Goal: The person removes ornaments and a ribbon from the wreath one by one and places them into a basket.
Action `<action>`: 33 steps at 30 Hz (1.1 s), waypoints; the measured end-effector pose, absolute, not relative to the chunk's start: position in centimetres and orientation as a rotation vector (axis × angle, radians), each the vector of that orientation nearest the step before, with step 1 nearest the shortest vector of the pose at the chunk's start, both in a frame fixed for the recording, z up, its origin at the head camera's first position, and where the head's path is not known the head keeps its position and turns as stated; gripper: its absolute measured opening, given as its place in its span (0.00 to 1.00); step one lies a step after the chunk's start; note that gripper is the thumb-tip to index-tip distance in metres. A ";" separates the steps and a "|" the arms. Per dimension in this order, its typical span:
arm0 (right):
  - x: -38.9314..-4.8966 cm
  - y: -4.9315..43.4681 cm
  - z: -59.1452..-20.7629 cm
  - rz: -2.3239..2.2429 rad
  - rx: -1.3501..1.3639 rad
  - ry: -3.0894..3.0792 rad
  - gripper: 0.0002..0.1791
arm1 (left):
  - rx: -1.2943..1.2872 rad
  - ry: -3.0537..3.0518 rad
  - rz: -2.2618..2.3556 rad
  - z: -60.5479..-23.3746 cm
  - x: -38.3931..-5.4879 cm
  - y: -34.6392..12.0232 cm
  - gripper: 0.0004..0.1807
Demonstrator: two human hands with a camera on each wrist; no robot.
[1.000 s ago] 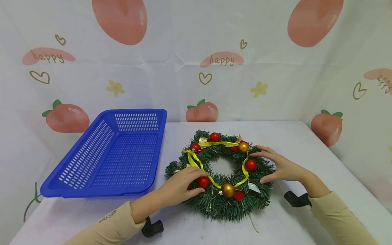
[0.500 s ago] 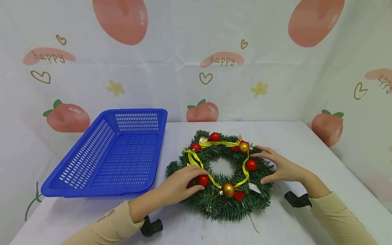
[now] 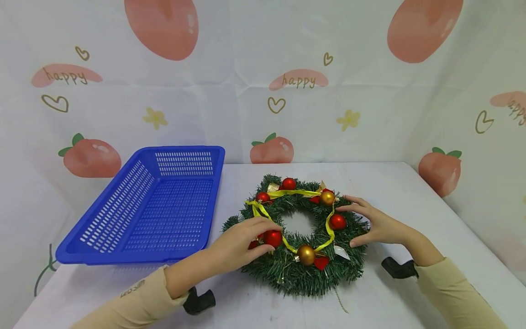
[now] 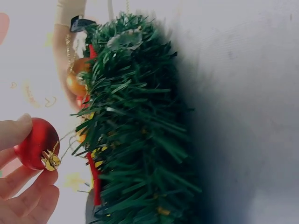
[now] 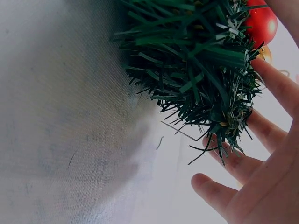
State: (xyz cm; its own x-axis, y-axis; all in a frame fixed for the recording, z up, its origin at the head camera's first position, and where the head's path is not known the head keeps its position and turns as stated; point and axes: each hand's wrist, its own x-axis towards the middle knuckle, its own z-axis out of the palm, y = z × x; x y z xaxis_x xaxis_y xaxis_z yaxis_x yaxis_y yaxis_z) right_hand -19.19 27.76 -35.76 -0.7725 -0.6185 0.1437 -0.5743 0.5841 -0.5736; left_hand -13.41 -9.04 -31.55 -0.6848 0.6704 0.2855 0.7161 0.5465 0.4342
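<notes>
Two hands work at a decorated green wreath (image 3: 304,282), which lies flat on a white worktop (image 3: 415,183) just to the right of a blue basket (image 3: 214,196). The left hand (image 3: 240,242) pinches a shiny red ball (image 3: 273,238) between thumb and fingers at the wreath's near-left side. The left wrist view shows the ball held off the greenery, its gold cap (image 4: 50,161) facing the wreath and a thin cord (image 4: 65,136) trailing that way; the fingertip grip seems chosen to keep the ball clear of the bristles. The right hand (image 3: 378,225), thumb and fingers spread apart, rests against the wreath's outer right edge, probably to steady the ring while the other pulls at it. Yellow ribbon (image 3: 330,233) loops around the ring's inner side, past a gold ball (image 3: 306,255) at the near edge. Compared with a second ago, the left hand and its red ball sit slightly higher, farther from the near edge of the worktop. The right hand has kept its place, as have the wreath and the basket.
</notes>
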 end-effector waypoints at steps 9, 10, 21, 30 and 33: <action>-19.2 27.8 -35.8 -0.942 -1.031 2.739 0.41 | -1.236 -2.642 -0.756 -30.2 -13.3 -9.4 0.21; -19.2 27.9 -35.9 -0.940 -1.029 2.739 0.41 | -1.245 -2.630 -0.743 -30.0 -13.2 -9.5 0.21; -19.3 27.9 -35.9 -0.945 -1.031 2.738 0.41 | -1.203 -2.532 -0.582 -27.1 -13.4 -10.9 0.22; -19.4 27.9 -35.9 -0.941 -1.031 2.738 0.41 | -1.109 -2.541 -0.670 -25.6 -14.7 -12.7 0.22; -19.4 28.0 -36.0 -0.941 -1.027 2.739 0.41 | -1.067 -2.575 -0.710 -25.3 -15.3 -13.3 0.22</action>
